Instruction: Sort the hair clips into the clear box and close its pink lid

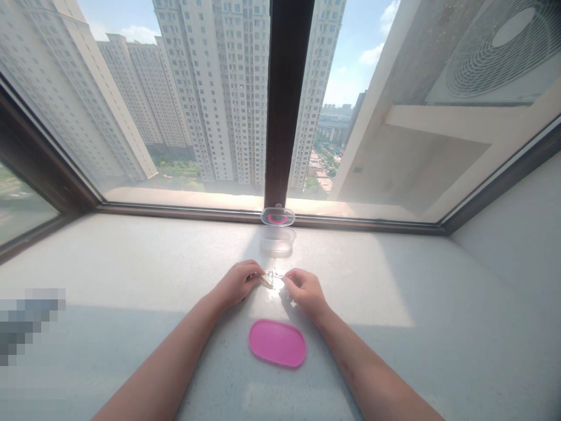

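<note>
My left hand [242,281] is closed, its thumb and fingers pinching a small shiny metallic piece [266,281] just above the white sill. Facing it, my right hand [305,289] is also closed in a pinch, at the other end of the bright thin part. Glare keeps me from telling its kind; it may be keys or small metal links. Behind the hands stands a clear plastic box [277,240], with its clear lid [277,217] raised against the window frame and a pink handle on it. Nearer me lies a flat pink oval lid or tray [277,343].
The white sill [131,263] runs up to a dark window frame [287,105]. Glass panes rise on both sides of the post, with tall buildings outside. A white wall [517,245] stands at the right. Something blurred out [26,327] is at the left edge.
</note>
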Motion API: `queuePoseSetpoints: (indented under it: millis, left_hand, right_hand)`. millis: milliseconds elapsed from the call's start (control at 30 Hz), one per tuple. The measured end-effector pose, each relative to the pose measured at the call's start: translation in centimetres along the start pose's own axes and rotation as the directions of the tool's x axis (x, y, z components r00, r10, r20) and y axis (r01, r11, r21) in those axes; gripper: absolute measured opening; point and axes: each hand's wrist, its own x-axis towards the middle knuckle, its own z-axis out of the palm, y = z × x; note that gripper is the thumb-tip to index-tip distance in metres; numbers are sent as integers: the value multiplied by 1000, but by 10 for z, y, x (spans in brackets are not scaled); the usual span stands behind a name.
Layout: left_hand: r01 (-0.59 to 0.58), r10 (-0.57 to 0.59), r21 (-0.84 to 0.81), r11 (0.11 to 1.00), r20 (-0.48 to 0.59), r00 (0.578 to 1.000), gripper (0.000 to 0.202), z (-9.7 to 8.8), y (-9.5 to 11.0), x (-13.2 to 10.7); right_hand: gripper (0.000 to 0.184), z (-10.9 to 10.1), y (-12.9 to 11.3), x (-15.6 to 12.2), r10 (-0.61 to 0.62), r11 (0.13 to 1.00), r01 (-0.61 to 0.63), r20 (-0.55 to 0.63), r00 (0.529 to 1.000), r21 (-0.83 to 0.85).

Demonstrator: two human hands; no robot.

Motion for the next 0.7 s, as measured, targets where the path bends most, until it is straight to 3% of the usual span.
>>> queuePoseSetpoints:
  millis: [233, 367, 700]
  left_hand:
    - [200, -190, 36, 979, -190, 963, 15, -9, -6, 4]
    - [273, -235, 110, 956, -275, 932, 14, -15, -10, 4]
    - [230, -189, 214, 949, -199, 962, 15, -8, -12, 4]
  right_hand:
    - [22, -1, -3, -1, -3, 1000, 3, 0, 1000, 6]
    - [22, -1, -2, -1, -11, 1000, 11, -6, 1000, 14]
    - [23, 1, 3, 0, -13, 1000, 14, -17, 1000, 21]
